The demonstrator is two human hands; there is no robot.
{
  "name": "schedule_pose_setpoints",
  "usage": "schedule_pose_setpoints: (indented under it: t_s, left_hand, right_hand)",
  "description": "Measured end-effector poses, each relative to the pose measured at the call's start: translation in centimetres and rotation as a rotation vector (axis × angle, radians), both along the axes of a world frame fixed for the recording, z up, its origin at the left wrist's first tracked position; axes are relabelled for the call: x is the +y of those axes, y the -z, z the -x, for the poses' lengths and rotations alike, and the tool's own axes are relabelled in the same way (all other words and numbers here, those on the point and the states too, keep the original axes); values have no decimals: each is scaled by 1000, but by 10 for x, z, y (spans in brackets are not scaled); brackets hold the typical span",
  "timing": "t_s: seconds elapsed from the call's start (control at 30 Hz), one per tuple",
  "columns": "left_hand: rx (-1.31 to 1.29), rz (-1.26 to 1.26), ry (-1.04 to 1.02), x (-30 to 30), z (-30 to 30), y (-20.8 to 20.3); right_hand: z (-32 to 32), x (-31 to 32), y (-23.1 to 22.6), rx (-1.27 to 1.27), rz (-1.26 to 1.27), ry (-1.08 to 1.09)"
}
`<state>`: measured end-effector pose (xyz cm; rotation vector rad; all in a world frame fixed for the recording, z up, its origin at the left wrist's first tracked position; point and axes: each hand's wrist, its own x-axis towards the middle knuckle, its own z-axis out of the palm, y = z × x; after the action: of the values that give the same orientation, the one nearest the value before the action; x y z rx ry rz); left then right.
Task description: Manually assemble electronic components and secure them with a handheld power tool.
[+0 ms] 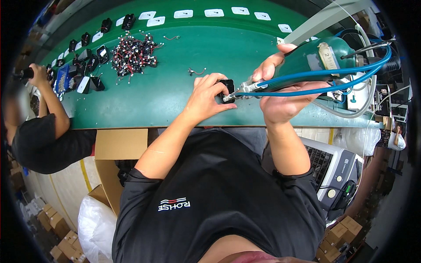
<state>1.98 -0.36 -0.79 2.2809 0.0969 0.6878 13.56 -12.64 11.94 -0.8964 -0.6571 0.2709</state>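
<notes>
My left hand (pixel 204 100) is closed on a small black plastic housing (pixel 227 90), with thumb and fingertips around its edges on the green table. In my right hand (pixel 284 105) is a large green canister-shaped tool (pixel 302 63), held from beneath and along its side. Its metal nozzle (pixel 241 91) points left, and the tip reaches the housing; whether they touch I cannot tell. Blue hoses (pixel 302 89) run back from the nozzle along the tool. A small connector with red and black wires (pixel 197 71) lies just beyond my left hand.
A heap of wired connectors (pixel 133 57) lies at the far left. Beside it are black housings (pixel 102 54) and a blue tray (pixel 62 79). White cards (pixel 183 14) line the green belt behind. At left another person (pixel 39 136) works. A grey machine (pixel 335 171) stands below right.
</notes>
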Motion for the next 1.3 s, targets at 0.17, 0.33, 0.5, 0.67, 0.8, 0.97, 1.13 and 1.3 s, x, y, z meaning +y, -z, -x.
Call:
schedule_pose_setpoints:
  t_s: [0.17,0.33,0.5,0.67,0.8,0.97,1.13,1.3]
  left_hand:
    - [3,13,-2,2,0,-2]
    - [-22,54,8,3,-3,1]
    - [-4,53,19,3,-1,0]
    - [-36,31,6,2,0,2]
    - [-17,89,-24,1,0,1]
    - [7,53,-15,2,0,-5]
    - [-25,48,-18,3,-1,-2]
    - [-23,48,-19,1,0,-2]
  right_hand:
    - [-1,0,1,-56,48,-39]
    - [1,4,6,8,-6,-17]
    - [6,9,13,85,-35,-1]
    - [-6,3,-33,-16,43,25]
    - [-16,4,-41,-120,-111,-187]
    - [3,25,-12,34,115,119]
    - [4,27,3,44,104,108]
    - [4,26,5,76,78,94]
